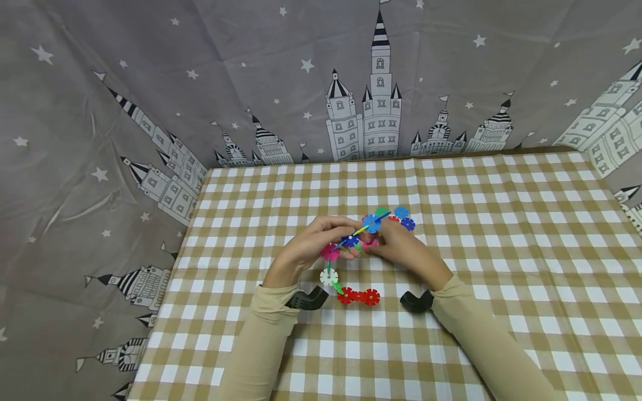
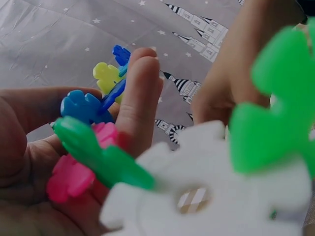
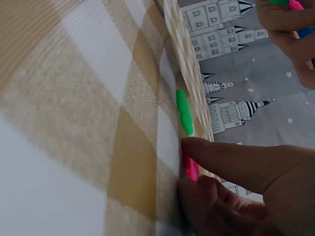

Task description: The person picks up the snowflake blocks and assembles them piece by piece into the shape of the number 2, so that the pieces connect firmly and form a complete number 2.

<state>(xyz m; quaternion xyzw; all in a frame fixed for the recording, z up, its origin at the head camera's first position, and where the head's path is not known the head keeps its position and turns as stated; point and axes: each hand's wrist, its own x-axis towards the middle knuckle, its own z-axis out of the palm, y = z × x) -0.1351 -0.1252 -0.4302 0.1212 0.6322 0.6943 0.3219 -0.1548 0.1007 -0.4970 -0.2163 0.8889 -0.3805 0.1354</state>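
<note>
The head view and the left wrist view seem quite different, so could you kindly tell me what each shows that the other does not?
Only the head view shows the back of the left hand, the red discs and the broad spread of checked cloth.

Only the left wrist view shows the left palm, and clearly the cloth through the hole of the white disc.

Both show the white disc, parts of both hands, including the right hand, and the backdrop.
</note>
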